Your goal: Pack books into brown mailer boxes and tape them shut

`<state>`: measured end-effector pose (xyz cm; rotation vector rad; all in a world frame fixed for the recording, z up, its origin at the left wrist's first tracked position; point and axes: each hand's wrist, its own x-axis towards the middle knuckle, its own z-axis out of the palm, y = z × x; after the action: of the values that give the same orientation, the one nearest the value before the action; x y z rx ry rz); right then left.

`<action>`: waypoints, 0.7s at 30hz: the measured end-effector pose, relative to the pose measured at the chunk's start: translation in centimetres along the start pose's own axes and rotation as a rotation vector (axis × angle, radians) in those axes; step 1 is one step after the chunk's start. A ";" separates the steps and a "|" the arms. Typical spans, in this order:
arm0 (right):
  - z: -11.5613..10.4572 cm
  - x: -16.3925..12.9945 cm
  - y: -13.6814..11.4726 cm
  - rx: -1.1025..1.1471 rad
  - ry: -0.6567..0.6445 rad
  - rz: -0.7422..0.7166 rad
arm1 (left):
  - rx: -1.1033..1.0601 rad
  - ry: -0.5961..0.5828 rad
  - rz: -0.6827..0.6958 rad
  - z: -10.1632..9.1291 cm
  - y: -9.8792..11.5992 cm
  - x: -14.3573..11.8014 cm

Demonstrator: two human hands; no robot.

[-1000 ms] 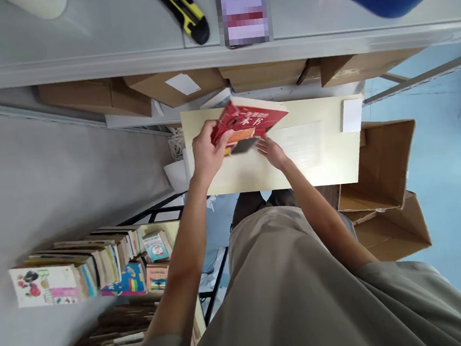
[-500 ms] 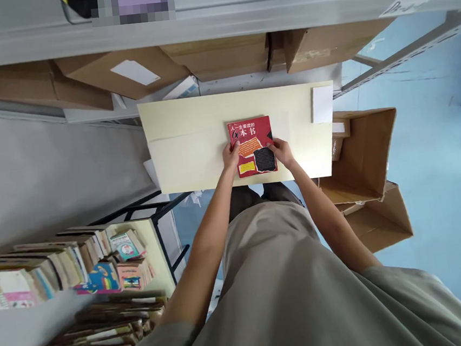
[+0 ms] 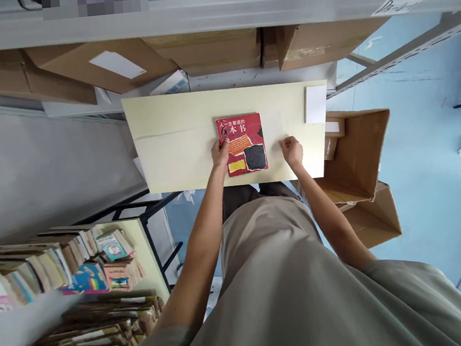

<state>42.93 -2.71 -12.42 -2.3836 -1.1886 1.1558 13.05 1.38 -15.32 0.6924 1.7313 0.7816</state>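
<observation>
Pale yellow board (image 3: 179,145) forms the work surface, lying flat and filling the middle of the head view, with grey metal shelving (image 3: 215,11) crossing the far edge of the scene. Brown cardboard boxes (image 3: 202,50) sit just under that shelving, beyond the far edge of the board. A red book (image 3: 242,143) lies flat on the board, cover up, slightly right of the board's centre and close to its near edge. The left hand (image 3: 220,153) rests on the book's left edge, thumb on the cover; whether the fingers curl under the edge cannot be told. The right hand (image 3: 292,150) is loosely curled with nothing in it, resting on the board just right of the book and apart from it. A small white card (image 3: 316,104) lies at the far right corner of the board. An open cardboard carton (image 3: 359,150) stands on the blue floor (image 3: 429,164) immediately right of the board. Rows of shelved books (image 3: 59,260) occupy the near left of the scene, well apart from both hands.
</observation>
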 end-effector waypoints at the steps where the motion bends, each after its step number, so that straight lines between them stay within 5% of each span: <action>1: 0.1 0.1 0.0 -0.004 -0.010 -0.005 | -0.021 0.020 -0.007 -0.2 -0.1 0.1; 8: -0.8 -0.3 0.0 -0.025 -0.011 -0.097 | 0.090 0.081 -0.010 -0.8 -0.3 1.0; 13: -0.9 -2.8 -2.6 -0.059 -0.019 -0.312 | 0.330 0.115 0.081 -1.6 0.0 0.5; 21: 5.2 -5.4 -10.0 -0.185 -0.243 -0.469 | 0.277 0.059 0.045 -2.8 0.4 -1.1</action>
<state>31.46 -1.06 -7.81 -1.9489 -1.8808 1.2341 10.71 0.30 -13.73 0.9050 1.9038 0.6021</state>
